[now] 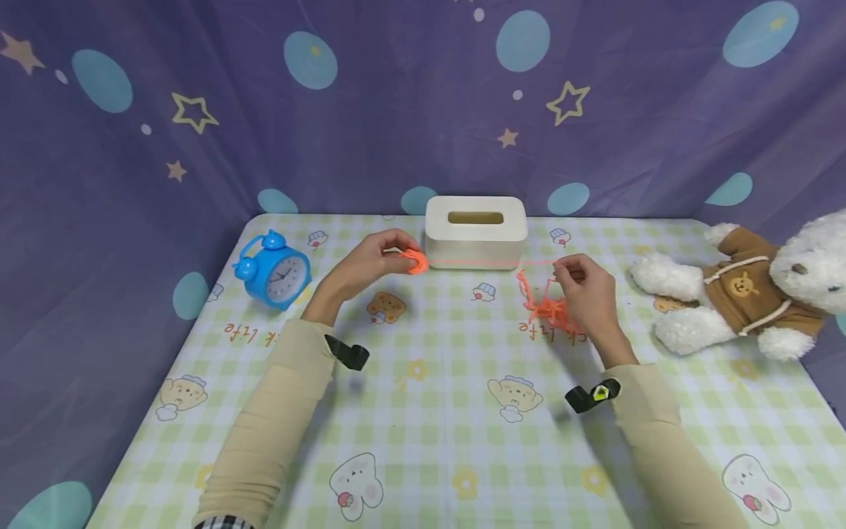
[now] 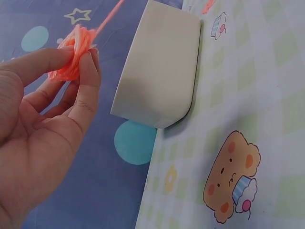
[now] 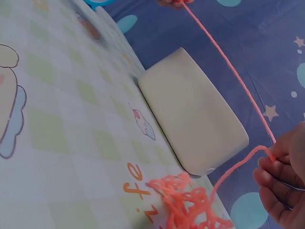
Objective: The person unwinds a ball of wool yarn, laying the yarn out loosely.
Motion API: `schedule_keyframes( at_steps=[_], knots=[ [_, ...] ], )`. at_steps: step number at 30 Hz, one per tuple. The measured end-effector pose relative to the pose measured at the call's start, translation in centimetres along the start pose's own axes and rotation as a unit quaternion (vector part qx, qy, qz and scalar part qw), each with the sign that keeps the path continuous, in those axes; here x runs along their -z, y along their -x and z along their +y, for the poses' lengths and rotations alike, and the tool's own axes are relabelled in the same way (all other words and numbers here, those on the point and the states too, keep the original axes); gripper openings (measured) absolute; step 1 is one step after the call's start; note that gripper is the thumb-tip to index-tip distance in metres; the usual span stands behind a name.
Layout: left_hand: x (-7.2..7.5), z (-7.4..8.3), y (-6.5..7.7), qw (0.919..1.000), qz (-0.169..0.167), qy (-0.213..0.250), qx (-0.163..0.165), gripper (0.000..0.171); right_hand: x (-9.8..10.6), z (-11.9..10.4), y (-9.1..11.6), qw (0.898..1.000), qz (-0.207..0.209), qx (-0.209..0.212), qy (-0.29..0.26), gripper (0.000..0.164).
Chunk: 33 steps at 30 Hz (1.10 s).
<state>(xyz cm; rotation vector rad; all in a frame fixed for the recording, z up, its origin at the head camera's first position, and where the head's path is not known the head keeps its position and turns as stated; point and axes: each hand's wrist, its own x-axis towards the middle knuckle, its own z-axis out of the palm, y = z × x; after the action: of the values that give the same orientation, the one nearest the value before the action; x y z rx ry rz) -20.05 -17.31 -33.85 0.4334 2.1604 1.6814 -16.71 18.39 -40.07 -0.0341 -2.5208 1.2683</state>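
Observation:
My left hand [image 1: 377,258] pinches a small wound bundle of orange yarn [image 2: 76,53] between thumb and fingers, held up above the table. From the bundle a single strand [image 3: 228,64] runs taut across to my right hand [image 1: 587,290]. The right thumb and fingertips pinch that strand, and its slack end curves down from them. Below lies a loose tangle of the same yarn [image 3: 188,200] on the tablecloth, partly behind the right hand in the head view.
A cream tissue box [image 1: 476,234] stands at the back, behind the strand. To the left is a blue alarm clock [image 1: 274,272]. A white teddy bear in a brown hoodie [image 1: 747,286] lies at the right. A checked tablecloth [image 1: 423,426] covers the table; a purple curtain [image 1: 396,132] hangs behind.

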Motion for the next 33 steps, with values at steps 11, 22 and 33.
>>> schedule_keyframes(
  at_steps=[11, 22, 33],
  knots=[
    [-0.2, 1.0, 0.4, 1.0000, 0.002, 0.001, 0.009, 0.019, 1.7, 1.3, -0.1, 0.999, 0.034, -0.035, 0.005, 0.027],
    [0.2, 0.0, 0.0, 1.0000, 0.003, 0.003, -0.002, 0.018, 3.1, 2.6, -0.1, 0.995, 0.052, -0.080, 0.036, 0.026],
    [0.4, -0.1, 0.1, 0.9996, -0.022, -0.004, -0.019, 0.013, 3.5, 2.9, -0.5, 0.993, 0.088, -0.078, 0.032, 0.025]
  ],
)
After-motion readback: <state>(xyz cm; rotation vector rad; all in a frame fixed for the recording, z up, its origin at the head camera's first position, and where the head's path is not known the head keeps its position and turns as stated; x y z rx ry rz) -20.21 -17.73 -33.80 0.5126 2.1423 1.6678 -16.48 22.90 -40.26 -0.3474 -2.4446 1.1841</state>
